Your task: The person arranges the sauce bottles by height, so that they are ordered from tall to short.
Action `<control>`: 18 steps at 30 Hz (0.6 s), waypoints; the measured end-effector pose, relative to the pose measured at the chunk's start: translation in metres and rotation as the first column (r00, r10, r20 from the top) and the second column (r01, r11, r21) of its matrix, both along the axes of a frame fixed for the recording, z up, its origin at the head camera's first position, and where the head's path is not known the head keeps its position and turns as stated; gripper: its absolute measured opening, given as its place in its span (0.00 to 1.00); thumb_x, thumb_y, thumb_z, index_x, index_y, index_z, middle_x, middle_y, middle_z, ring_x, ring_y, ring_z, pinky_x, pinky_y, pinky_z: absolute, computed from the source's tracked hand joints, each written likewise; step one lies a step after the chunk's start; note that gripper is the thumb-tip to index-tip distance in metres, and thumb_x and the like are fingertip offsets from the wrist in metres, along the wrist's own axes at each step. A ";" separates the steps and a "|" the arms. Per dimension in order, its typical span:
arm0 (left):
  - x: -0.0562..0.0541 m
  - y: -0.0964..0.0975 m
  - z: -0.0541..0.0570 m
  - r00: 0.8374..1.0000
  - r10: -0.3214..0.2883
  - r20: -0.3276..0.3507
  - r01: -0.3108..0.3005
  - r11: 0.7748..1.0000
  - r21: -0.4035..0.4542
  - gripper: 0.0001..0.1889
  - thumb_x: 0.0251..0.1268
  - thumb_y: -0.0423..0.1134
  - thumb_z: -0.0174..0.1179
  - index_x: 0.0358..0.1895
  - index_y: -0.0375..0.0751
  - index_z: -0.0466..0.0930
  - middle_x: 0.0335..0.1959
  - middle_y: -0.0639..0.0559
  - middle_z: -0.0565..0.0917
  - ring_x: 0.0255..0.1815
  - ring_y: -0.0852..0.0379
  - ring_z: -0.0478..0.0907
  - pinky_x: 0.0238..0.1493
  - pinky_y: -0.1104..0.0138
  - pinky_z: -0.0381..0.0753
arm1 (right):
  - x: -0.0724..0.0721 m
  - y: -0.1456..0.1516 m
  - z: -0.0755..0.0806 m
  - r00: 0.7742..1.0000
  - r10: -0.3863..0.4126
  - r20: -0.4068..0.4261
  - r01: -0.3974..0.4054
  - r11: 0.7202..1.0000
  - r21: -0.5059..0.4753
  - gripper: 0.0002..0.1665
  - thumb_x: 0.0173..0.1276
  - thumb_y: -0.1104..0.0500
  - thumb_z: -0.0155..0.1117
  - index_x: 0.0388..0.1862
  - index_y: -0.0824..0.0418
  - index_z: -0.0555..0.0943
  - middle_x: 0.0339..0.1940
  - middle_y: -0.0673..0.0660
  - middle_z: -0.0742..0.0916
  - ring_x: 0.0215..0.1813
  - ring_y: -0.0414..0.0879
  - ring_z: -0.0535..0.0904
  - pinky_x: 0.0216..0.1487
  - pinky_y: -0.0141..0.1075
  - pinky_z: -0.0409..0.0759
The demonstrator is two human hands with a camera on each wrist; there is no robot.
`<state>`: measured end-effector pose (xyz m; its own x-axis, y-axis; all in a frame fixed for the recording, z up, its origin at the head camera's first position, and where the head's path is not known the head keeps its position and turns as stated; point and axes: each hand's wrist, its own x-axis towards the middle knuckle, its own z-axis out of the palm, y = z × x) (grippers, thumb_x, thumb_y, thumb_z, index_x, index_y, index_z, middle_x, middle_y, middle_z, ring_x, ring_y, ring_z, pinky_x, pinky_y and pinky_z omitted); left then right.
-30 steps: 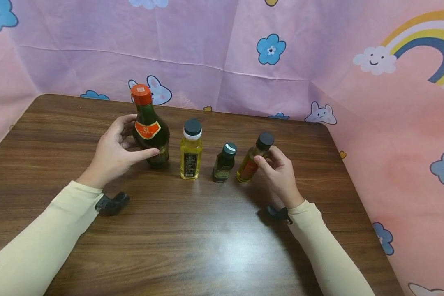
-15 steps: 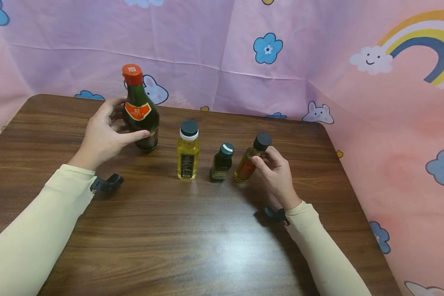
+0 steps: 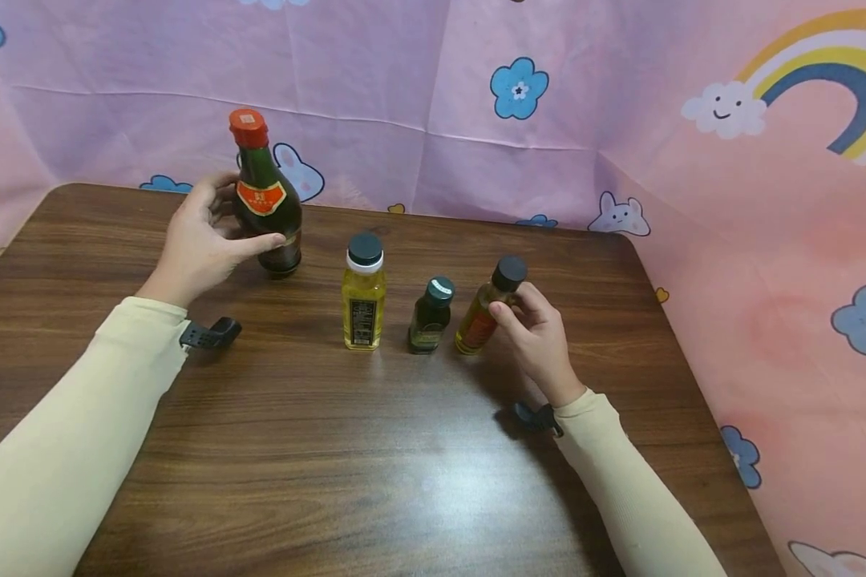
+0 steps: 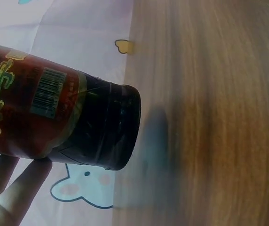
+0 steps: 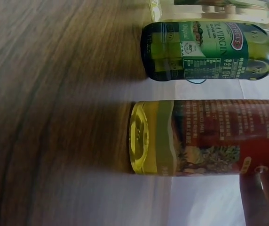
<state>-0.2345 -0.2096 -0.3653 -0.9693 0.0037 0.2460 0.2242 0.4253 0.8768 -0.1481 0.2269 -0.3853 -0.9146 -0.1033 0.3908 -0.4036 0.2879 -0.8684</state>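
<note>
My left hand (image 3: 198,240) grips a dark green glass bottle with a red cap (image 3: 267,196) at the back left, thumb across its front. In the left wrist view the base of this dark bottle (image 4: 111,125) hangs clear of the tabletop, over its own shadow. At the right, my right hand (image 3: 541,340) holds a small oil bottle with a black cap (image 3: 479,324) between thumb and fingers. Its red label and yellow oil show in the right wrist view, the bottle's base (image 5: 146,141) right at the wood.
Between the hands stand a square bottle of yellow oil (image 3: 363,308) and a small green olive oil bottle (image 3: 429,320), its label readable in the right wrist view. The brown wooden table (image 3: 332,465) ends at a printed pink and purple cloth (image 3: 375,72) behind and at right.
The left hand has raised the dark bottle and carried it left and toward the back, away from the square oil bottle. The right hand keeps its hold and has stayed in place.
</note>
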 end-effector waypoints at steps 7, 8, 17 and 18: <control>-0.004 -0.004 -0.007 1.000 -0.010 0.019 0.010 1.000 -0.020 0.49 0.57 0.40 0.79 0.80 0.54 0.59 0.73 0.43 0.71 0.69 0.54 0.72 0.68 0.67 0.74 | -0.001 -0.001 0.000 1.000 0.003 -0.002 -0.003 1.000 -0.005 0.15 0.75 0.66 0.65 0.59 0.67 0.82 0.51 0.51 0.84 0.57 0.45 0.80 0.65 0.48 0.78; -0.005 -0.005 -0.008 1.000 -0.011 0.017 0.012 1.000 -0.024 0.49 0.57 0.40 0.79 0.80 0.55 0.59 0.73 0.43 0.71 0.70 0.53 0.72 0.69 0.66 0.73 | -0.001 -0.001 0.001 1.000 0.002 0.000 -0.002 1.000 -0.005 0.15 0.75 0.66 0.65 0.59 0.67 0.82 0.52 0.51 0.84 0.57 0.46 0.80 0.65 0.48 0.78; -0.008 -0.013 -0.014 0.996 -0.067 0.057 0.068 0.997 -0.032 0.48 0.61 0.43 0.77 0.81 0.60 0.56 0.75 0.43 0.68 0.73 0.47 0.69 0.74 0.57 0.69 | -0.001 -0.001 0.000 1.000 -0.013 0.009 0.013 1.000 0.009 0.16 0.75 0.67 0.65 0.59 0.67 0.82 0.52 0.53 0.84 0.58 0.45 0.80 0.66 0.51 0.78; -0.009 -0.015 -0.015 0.995 -0.076 0.065 0.078 0.996 -0.033 0.48 0.61 0.43 0.76 0.81 0.60 0.55 0.75 0.43 0.68 0.72 0.47 0.69 0.74 0.57 0.69 | -0.001 -0.001 0.000 1.000 -0.015 0.010 0.015 1.000 0.008 0.16 0.75 0.67 0.65 0.59 0.67 0.82 0.52 0.53 0.84 0.57 0.45 0.80 0.66 0.50 0.78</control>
